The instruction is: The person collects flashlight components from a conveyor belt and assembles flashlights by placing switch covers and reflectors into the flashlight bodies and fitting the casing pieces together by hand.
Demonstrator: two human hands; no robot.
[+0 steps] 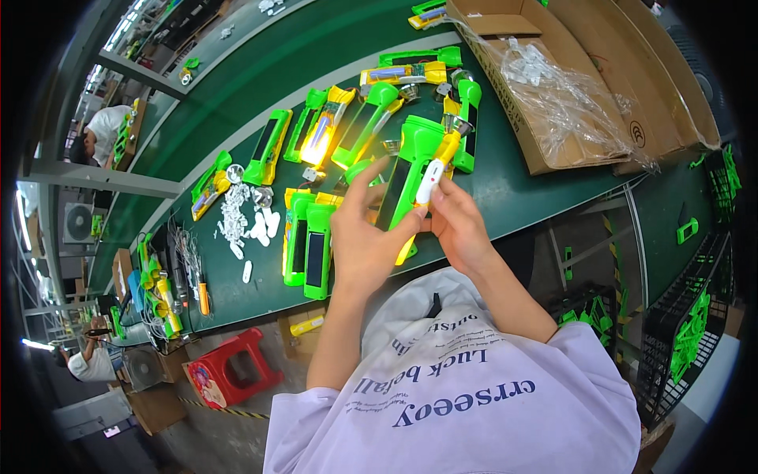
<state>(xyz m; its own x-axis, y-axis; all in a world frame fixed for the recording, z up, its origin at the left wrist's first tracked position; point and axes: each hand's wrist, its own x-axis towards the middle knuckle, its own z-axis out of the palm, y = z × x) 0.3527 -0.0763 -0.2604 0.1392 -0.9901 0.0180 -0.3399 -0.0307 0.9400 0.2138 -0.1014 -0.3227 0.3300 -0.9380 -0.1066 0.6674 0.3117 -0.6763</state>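
Observation:
Above the table's near edge, a green and yellow flashlight (418, 141) is held between my two hands, its wide head pointing away from me. My left hand (359, 241) grips the green side with the dark panel, the thumb reaching across toward the yellow side. On that yellow side sits a white oblong switch cover (431, 175) with a small red dot. The fingers of my right hand (464, 231) close around the yellow side, the thumb close to the switch cover. Part of the body is hidden by my fingers. Just beyond, an opened flashlight (318, 141) glows brightly.
More green and yellow flashlights (268, 148) lie across the green table (260, 294). Small white parts (234, 213) are heaped at left, near a screwdriver (204, 300). A cardboard box (545, 150) with plastic bags stands at far right. Below are a red stool (257, 359) and black crates (655, 355).

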